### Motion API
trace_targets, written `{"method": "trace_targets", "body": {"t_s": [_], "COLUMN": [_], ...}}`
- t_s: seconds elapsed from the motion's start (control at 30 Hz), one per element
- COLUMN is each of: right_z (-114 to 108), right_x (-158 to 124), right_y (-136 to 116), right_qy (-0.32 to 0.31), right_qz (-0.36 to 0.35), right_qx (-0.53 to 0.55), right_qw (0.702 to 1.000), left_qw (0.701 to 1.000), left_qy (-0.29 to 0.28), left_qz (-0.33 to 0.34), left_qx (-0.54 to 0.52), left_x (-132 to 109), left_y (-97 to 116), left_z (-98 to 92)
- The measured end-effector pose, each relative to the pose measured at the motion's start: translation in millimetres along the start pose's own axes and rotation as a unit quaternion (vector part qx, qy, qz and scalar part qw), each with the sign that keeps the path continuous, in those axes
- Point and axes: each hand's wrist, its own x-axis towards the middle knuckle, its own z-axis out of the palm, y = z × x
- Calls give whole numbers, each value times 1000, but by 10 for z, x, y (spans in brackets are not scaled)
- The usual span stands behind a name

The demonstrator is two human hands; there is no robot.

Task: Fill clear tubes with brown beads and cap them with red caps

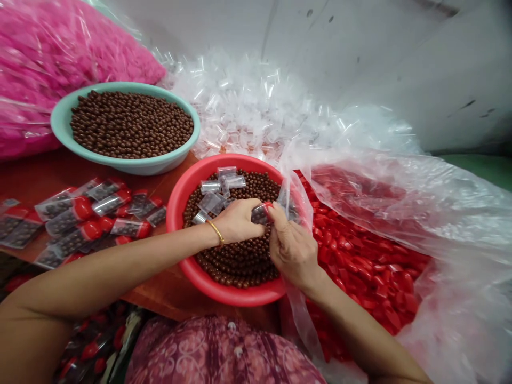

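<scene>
Over a red basin [173, 224] of small brown balls [236, 264], my two hands meet at one small clear container [260, 214] with brown balls inside. My left hand [237, 220], with a gold bangle on its wrist, grips the container's body. At the container's right end, the thumb and fingers of my right hand [294, 245] pinch a red cap [269, 205]. How firmly the cap sits is hidden by the fingers. Several clear empty tubes [212, 202] lie on the balls beside my left hand.
Behind stands a teal basin [60, 120] of brown balls. Filled, red-capped containers [100, 213] lie at left. A large heap of clear tubes [248, 101] is at the back. Red caps [360, 272] fill an open plastic bag [460, 234] at right; a bag of pink pieces [76, 48] rises at back left.
</scene>
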Motion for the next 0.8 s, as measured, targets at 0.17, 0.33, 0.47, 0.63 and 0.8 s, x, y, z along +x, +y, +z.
{"method": "trace_targets", "body": {"t_s": [0.17, 0.33, 0.47, 0.63, 0.8], "right_z": [-27, -141, -34, 157, 151], "right_x": [31, 202, 319, 447, 474], "right_y": [-52, 85, 147, 80, 22], "right_qy": [16, 2, 38, -47, -119], "right_qz": [1, 158, 324, 420, 397], "right_qx": [70, 247, 433, 534, 549], "right_qw": [997, 956, 840, 732, 726], "left_qw": [997, 997, 992, 972, 946], "left_qy": [1, -16, -58, -94, -81], "left_qz": [-25, 39, 65, 94, 97], "left_qx": [72, 57, 90, 195, 300], "left_x": [-8, 29, 1, -57, -93], "left_y": [7, 46, 109, 121, 118], "left_z": [-8, -53, -54, -32, -16]}}
